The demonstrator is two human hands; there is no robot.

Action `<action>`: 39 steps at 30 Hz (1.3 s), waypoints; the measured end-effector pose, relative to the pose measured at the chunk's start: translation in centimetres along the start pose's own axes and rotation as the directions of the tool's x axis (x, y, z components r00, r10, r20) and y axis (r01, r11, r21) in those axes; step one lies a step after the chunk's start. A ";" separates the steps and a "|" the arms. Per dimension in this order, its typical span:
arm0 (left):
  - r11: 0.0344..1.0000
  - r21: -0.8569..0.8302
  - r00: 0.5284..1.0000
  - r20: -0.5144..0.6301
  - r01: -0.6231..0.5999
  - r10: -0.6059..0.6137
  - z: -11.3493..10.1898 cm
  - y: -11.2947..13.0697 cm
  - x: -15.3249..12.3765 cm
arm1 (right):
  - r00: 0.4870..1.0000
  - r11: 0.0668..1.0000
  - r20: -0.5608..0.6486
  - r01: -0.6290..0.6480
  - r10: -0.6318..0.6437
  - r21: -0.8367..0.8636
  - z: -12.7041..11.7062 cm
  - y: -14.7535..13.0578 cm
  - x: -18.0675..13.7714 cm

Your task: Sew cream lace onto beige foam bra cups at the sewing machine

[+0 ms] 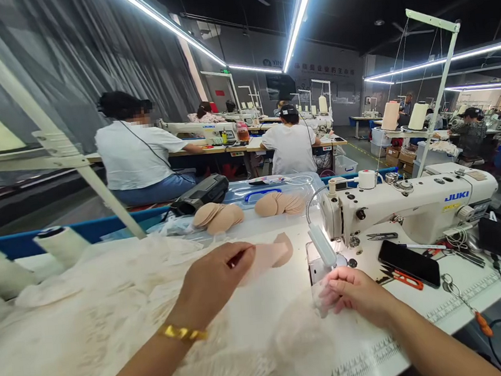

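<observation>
Seemingly work is midway: the left hand [217,277] pinches a blurred pinkish piece [266,256] above the tabletop [302,272]; the right hand's [356,293] fingers grasp sheer fabric [321,299] by the sewing machine [405,202]; stacked beige pads [224,217] appear unused.

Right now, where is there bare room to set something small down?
Small bare patches of tabletop show between the tan pad and sewing machine, and between the orange snips and ruler markings. White fabric crowds the left; beyond the black phone, tools and coiled cable crowd the machine's base.

Sewing workshop | JUKI sewing machine [411,199] | thread cones [390,116] | seated workers [293,147]
</observation>
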State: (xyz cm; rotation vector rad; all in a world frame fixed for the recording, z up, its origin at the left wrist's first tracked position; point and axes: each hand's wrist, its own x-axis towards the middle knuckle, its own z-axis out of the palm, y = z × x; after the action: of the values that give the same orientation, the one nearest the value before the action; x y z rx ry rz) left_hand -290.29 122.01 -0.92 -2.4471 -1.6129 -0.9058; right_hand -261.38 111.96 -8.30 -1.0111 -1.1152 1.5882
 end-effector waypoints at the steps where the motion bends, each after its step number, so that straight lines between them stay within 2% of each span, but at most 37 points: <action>1: 0.998 -0.057 0.998 0.052 0.032 -0.029 -0.6 1.0 -0.6 | 1.000 1.000 -0.001 0.001 -0.001 0.006 0.1 -0.1 0.0; 2: 0.989 -0.130 0.990 0.124 0.076 -0.060 -1.2 2.0 -1.3 | 1.000 1.000 -0.003 0.001 -0.001 0.010 0.2 -0.2 0.1; 4: 0.923 -0.307 0.939 0.318 0.232 -0.130 -1.9 4.0 -2.8 | 1.000 1.000 -0.007 -0.002 0.003 0.015 0.5 -0.3 0.3; 5: 0.892 -0.357 0.919 0.368 0.277 -0.138 -1.9 4.9 -3.6 | 1.000 1.000 -0.010 -0.001 0.002 0.010 0.7 -0.3 0.3; 7: 0.861 -0.397 0.900 0.412 0.318 -0.142 -1.6 6.3 -4.8 | 1.000 1.000 -0.017 0.008 -0.008 -0.010 1.3 -0.3 0.5; 11: 0.892 -0.338 0.878 0.463 0.299 -0.119 -0.5 7.6 -5.7 | 0.994 0.986 -0.056 0.084 -0.093 -0.143 2.5 -0.6 0.1; 13: 0.876 -0.401 0.856 0.516 0.270 -0.028 -0.6 7.8 -5.7 | 0.988 0.956 -0.018 0.147 -0.156 -0.254 3.1 -1.3 -0.8; 15: 0.796 -0.547 0.811 0.570 0.260 0.127 -1.0 7.9 -5.4 | 0.979 0.914 0.080 0.205 -0.189 -0.349 3.6 -2.4 -2.0; 18: 0.620 -0.736 0.679 0.603 0.272 0.419 -1.3 8.2 -4.8 | 0.958 0.845 0.204 0.274 -0.200 -0.459 3.9 -4.6 -3.9; 20: 0.509 -0.799 0.594 0.588 0.320 0.549 -1.0 8.3 -4.5 | 0.947 0.803 0.250 0.305 -0.201 -0.512 3.9 -6.1 -4.8; 22: 0.455 -0.793 0.552 0.609 0.405 0.570 -0.7 8.4 -4.4 | 0.940 0.748 0.268 0.331 -0.210 -0.575 3.8 -7.4 -5.4; 23: 0.464 -0.771 0.548 0.637 0.436 0.543 -0.6 8.4 -4.4 | 0.936 0.702 0.264 0.349 -0.232 -0.621 3.8 -8.0 -5.6; 24: 0.494 -0.748 0.562 0.661 0.443 0.497 -0.6 8.4 -4.4 | 0.924 0.633 0.259 0.381 -0.281 -0.674 3.8 -8.4 -5.7; 25: 0.538 -0.731 0.607 0.667 0.419 0.433 -0.8 8.3 -4.4 | 0.896 0.540 0.258 0.426 -0.360 -0.726 3.9 -8.6 -5.8; 27: 0.664 -0.700 0.765 0.571 0.263 0.298 -1.5 7.9 -4.5 | 0.786 0.319 0.284 0.511 -0.549 -0.798 4.2 -8.5 -5.7; 28: 0.735 -0.663 0.850 0.463 0.143 0.252 -1.8 7.6 -4.5 | 0.714 0.217 0.306 0.539 -0.629 -0.814 4.4 -8.1 -5.6; 29: 0.798 -0.602 0.914 0.327 0.006 0.239 -2.1 7.3 -4.5 | 0.652 0.140 0.323 0.554 -0.686 -0.821 4.6 -7.6 -5.3; 30: 0.846 -0.514 0.947 0.180 -0.139 0.265 -2.3 6.9 -4.5 | 0.614 0.095 0.331 0.557 -0.717 -0.825 4.6 -6.8 -5.0; 31: 0.871 -0.406 0.945 0.048 -0.278 0.324 -2.4 6.6 -4.7 | 0.600 0.073 0.336 0.553 -0.726 -0.830 4.6 -5.9 -4.6; 32: 0.871 -0.291 0.915 -0.040 -0.396 0.402 -2.3 6.2 -4.9 | 0.608 0.062 0.343 0.545 -0.716 -0.836 4.3 -4.9 -4.0; 33: 0.854 -0.186 0.874 -0.077 -0.486 0.480 -2.0 5.9 -5.2 | 0.632 0.052 0.358 0.534 -0.687 -0.844 3.9 -3.9 -3.4; 35: 0.796 -0.067 0.799 -0.026 -0.601 0.601 -1.2 5.7 -6.2 | 0.708 0.014 0.409 0.509 -0.575 -0.861 2.6 -2.1 -2.1; 37: 0.754 -0.083 0.748 0.093 -0.652 0.657 -0.3 5.9 -7.1 | 0.791 0.013 0.435 0.488 -0.430 -0.873 0.9 -0.8 -0.9; 39: 0.718 -0.130 0.707 0.129 -0.684 0.696 0.6 6.6 -7.4 | 0.830 0.035 0.453 0.490 -0.325 -0.871 -0.9 -0.3 0.2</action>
State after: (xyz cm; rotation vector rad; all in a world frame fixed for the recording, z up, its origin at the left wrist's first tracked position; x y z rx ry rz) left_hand -286.35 113.23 -3.58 -2.8817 -0.5401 -0.6314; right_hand -260.53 112.34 -8.26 -1.1443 -2.4294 0.1971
